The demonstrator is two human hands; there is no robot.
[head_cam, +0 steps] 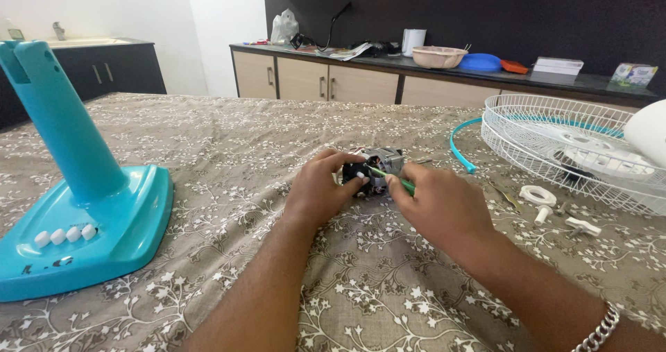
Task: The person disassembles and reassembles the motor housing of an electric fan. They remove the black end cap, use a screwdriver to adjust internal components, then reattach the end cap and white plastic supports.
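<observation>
Gripping a small grey and black fan motor (pixel 375 169) at the frame's centre, left hand (pixel 320 189) with its grip closed around the motor's near side. Pinching a thin green screwdriver (pixel 390 178) in the right hand (pixel 438 204), grip narrow, tip against the motor. Resting on a floral-clothed counter (pixel 229 144). Turquoise fan base (pixel 83 213) at left; white wire grille (pixel 562 147) and white knobs (pixel 548 201) at right.
</observation>
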